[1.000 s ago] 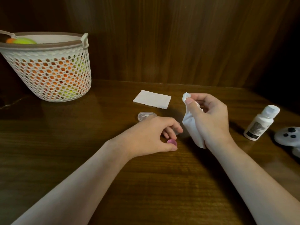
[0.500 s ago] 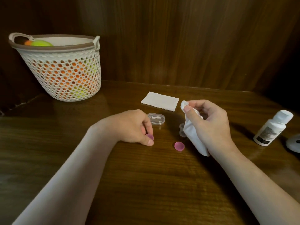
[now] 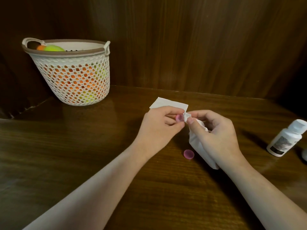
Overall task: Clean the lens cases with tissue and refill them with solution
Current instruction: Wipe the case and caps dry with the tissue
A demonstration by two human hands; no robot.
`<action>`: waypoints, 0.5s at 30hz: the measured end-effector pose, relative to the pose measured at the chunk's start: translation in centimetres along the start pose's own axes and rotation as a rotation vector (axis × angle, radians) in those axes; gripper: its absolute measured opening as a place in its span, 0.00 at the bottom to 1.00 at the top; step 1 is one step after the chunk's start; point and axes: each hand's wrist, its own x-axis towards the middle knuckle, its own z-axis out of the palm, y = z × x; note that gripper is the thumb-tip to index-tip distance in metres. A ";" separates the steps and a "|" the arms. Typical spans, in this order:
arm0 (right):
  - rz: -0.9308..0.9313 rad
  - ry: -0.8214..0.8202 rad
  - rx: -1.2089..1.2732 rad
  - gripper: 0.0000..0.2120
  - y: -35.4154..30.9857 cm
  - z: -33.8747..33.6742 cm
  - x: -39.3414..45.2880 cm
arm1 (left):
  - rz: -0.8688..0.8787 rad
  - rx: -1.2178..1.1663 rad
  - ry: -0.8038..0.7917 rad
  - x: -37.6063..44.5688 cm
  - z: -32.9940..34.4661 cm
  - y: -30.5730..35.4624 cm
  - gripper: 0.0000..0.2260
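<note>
At the surface's (image 3: 83, 163) far left corner stands the basket (image 3: 73, 80); the solution bottle (image 3: 285, 138) sits at its right edge. The left hand (image 3: 157, 123) has lifted a pink cap (image 3: 179, 117), fingers pinching it, to the right hand's (image 3: 216, 130) pinched tissue (image 3: 186, 116): wiping begins. Another cap (image 3: 188, 154) waits mid-surface.

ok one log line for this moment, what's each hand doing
left hand: holds pink cap | right hand: wipes it with tissue | second pink cap: on table | bottle: capped
</note>
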 end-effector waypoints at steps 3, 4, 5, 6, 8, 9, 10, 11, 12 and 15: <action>0.014 0.008 -0.024 0.05 0.1 -0.1 0.1 | -0.039 -0.117 -0.024 -0.1 0.5 0.1 0.18; 0.019 0.012 -0.026 0.05 0.1 -0.1 0.2 | -0.056 -0.156 -0.033 -0.1 0.5 0.1 0.18; 0.023 0.019 -0.023 0.04 0.2 -0.1 0.3 | -0.071 -0.198 -0.041 -0.1 0.5 0.1 0.18; 0.025 0.027 -0.018 0.04 0.2 -0.1 0.3 | -0.079 -0.237 -0.045 -0.1 0.4 0.2 0.17; 0.017 0.039 -0.014 0.03 0.2 -0.1 0.3 | -0.075 -0.287 -0.040 -0.1 0.2 0.3 0.16; 0.008 0.035 -0.017 0.02 0.2 -0.2 0.3 | -0.072 -0.293 -0.036 -0.1 0.1 0.3 0.15; 0.001 0.022 -0.019 0.02 0.2 -0.2 0.3 | -0.070 -0.287 -0.034 -0.1 0.1 0.3 0.15; -0.006 -0.002 -0.017 0.03 0.2 -0.3 0.3 | -0.069 -0.276 -0.033 -0.1 0.0 0.2 0.15; -0.013 -0.037 -0.013 0.04 0.1 -0.4 0.4 | -0.069 -0.264 -0.034 -0.1 0.0 0.1 0.14; -0.051 -0.117 -0.006 0.06 -0.1 -0.6 0.4 | -0.081 -0.256 -0.047 -0.1 0.0 0.0 0.13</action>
